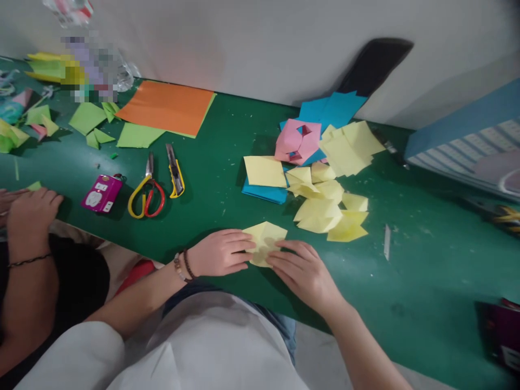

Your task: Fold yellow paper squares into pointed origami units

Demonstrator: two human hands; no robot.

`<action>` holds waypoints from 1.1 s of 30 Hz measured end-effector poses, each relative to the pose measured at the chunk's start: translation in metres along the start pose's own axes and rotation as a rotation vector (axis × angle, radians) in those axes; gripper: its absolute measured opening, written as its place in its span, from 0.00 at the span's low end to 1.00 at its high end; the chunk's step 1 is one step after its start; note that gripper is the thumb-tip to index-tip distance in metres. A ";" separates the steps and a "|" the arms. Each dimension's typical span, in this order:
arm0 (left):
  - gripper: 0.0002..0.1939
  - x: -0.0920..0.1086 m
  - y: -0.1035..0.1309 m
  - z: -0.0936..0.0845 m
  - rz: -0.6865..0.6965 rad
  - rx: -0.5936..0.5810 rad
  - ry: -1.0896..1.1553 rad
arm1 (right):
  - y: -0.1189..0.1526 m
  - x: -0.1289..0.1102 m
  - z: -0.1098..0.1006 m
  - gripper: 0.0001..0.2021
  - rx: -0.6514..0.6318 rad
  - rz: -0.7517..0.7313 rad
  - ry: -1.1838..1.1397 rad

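Note:
A creased piece of pale yellow paper (266, 236) lies at the near edge of the green table. My left hand (221, 252) grips its left side, with a beaded bracelet and a dark one at the wrist. On the right side, the fingers of my right hand (303, 271) hold the same paper, thumb hidden beneath. Just beyond are several folded yellow paper pieces (320, 214). A flat yellow square (265, 171) rests on blue paper (264, 190). Behind them sits a pink folded-paper shape (298, 142), beside a stack of yellow sheets (351, 146).
Left of my hands lie scissors (147, 189), a yellow utility knife (175, 172) and a purple socket box (103, 193). Orange paper (168, 107) and green scraps (87, 118) lie farther back. A co-worker's hand (34, 208) is at far left. A blade strip (387, 242) lies right.

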State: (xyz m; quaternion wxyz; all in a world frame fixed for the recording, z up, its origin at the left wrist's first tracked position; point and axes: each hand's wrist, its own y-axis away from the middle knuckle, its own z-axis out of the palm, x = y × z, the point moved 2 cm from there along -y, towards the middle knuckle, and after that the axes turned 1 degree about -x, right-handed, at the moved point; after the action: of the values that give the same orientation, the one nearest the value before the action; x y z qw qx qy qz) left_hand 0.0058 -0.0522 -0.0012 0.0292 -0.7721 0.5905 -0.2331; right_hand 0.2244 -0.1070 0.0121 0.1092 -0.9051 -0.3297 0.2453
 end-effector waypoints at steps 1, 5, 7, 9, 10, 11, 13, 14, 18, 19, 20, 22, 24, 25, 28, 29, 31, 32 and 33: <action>0.12 -0.001 0.000 0.000 0.000 0.003 0.003 | -0.004 0.004 -0.001 0.07 -0.009 0.001 -0.015; 0.13 -0.001 0.000 0.000 0.008 -0.002 0.008 | -0.019 0.017 0.002 0.07 -0.066 0.041 -0.082; 0.14 0.000 0.001 -0.001 0.012 -0.022 0.010 | -0.022 0.020 0.007 0.09 -0.069 0.066 -0.122; 0.14 0.000 0.002 -0.001 0.011 -0.044 0.010 | -0.020 0.020 0.011 0.09 -0.044 0.095 -0.153; 0.14 0.001 0.002 -0.001 0.012 -0.049 0.009 | -0.019 0.020 0.013 0.10 -0.027 0.108 -0.161; 0.14 0.001 0.003 -0.002 0.014 -0.050 0.010 | -0.017 0.019 0.014 0.10 -0.013 0.115 -0.165; 0.14 0.001 0.003 -0.002 0.019 -0.046 0.013 | -0.015 0.018 0.015 0.08 0.007 0.117 -0.165; 0.14 0.001 0.003 -0.002 0.021 -0.043 0.015 | -0.015 0.018 0.015 0.07 0.011 0.118 -0.166; 0.13 0.000 0.004 -0.002 0.026 -0.030 0.023 | -0.018 0.019 0.014 0.04 -0.002 0.141 -0.201; 0.13 0.000 0.004 -0.002 0.027 -0.028 0.025 | -0.019 0.019 0.014 0.04 -0.003 0.146 -0.213; 0.13 0.001 0.004 -0.002 0.029 -0.027 0.026 | -0.020 0.019 0.015 0.04 0.000 0.151 -0.222; 0.13 0.001 0.004 -0.002 0.028 -0.031 0.027 | -0.021 0.020 0.015 0.04 0.002 0.162 -0.232; 0.13 0.001 0.003 -0.002 0.022 -0.042 0.029 | -0.021 0.021 0.016 0.04 -0.001 0.174 -0.234; 0.14 0.001 0.003 -0.002 0.018 -0.048 0.031 | -0.021 0.021 0.017 0.04 -0.003 0.179 -0.232; 0.16 0.001 0.003 -0.001 0.007 -0.058 0.043 | -0.021 0.021 0.017 0.05 0.003 0.184 -0.221; 0.17 0.001 0.003 -0.001 0.005 -0.064 0.048 | -0.020 0.021 0.017 0.04 0.006 0.184 -0.216; 0.19 0.001 0.002 -0.001 0.003 -0.089 0.059 | -0.020 0.021 0.017 0.04 0.007 0.186 -0.209; 0.19 0.001 0.002 -0.001 0.002 -0.104 0.064 | -0.020 0.021 0.018 0.04 0.006 0.189 -0.207; 0.19 0.001 0.002 -0.001 0.001 -0.119 0.068 | -0.019 0.021 0.018 0.04 0.005 0.192 -0.205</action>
State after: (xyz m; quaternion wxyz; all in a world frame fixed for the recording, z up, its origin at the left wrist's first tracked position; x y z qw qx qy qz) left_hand 0.0039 -0.0535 -0.0007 -0.0367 -0.7639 0.6042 -0.2238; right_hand 0.2185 -0.0780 -0.0043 0.0533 -0.9023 -0.2502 0.3469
